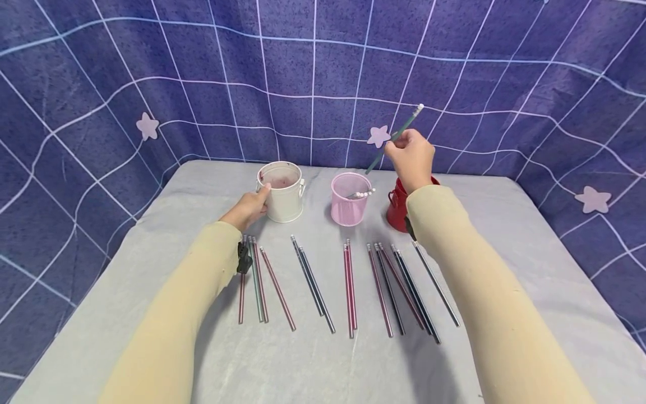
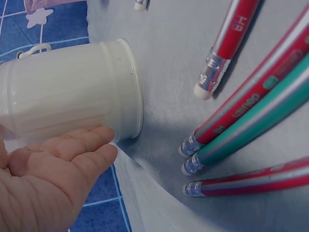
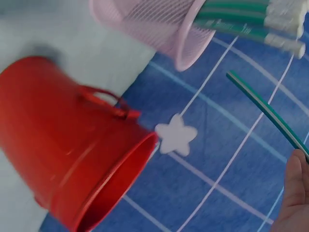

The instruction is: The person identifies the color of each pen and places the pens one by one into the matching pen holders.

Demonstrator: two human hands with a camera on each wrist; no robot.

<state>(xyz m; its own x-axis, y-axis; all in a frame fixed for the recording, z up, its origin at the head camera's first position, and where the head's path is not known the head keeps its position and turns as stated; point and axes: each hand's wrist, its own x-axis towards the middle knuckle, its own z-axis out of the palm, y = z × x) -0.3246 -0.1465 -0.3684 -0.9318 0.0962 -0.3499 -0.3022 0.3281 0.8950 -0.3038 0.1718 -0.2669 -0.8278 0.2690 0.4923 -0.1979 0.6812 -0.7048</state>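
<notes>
Nearest: loose pencils (image 1: pixel 349 292) laid on grey table (image 1: pixel 313 370) in small groups, eraser ends pointed away from person, presumably so each can be taken up easily. Beyond: left hand (image 1: pixel 247 209) laid against side of white bucket (image 1: pixel 285 205), fingers nearly straight, nothing clenched; bucket perhaps steadied thus. Pink cup (image 1: pixel 348 212) filled partly with green pencils (image 3: pixel 236 17). Red bucket (image 1: pixel 397 213) partly hidden by right sleeve (image 1: pixel 444 219). Green pencil (image 1: pixel 410 120) pinched in right hand (image 1: pixel 415 160) above table, eraser end turned up, presumably to match those in cup.

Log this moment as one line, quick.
left hand: touching white bucket; right hand: pinching green pencil, outside pink mesh cup; cup contents: other green pencils
</notes>
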